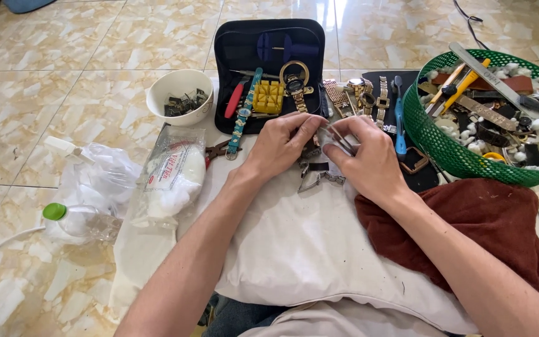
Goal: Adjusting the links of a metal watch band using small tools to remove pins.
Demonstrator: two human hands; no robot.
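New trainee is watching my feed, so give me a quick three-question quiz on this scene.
1. True or false: the green basket sits on the side of the right hand.
2. Which lies nearest the left hand? A) white bowl B) yellow block C) clear bottle
3. Fill in: the forearms rest above a white ____.

Key: 1 true; 2 B; 3 cloth.
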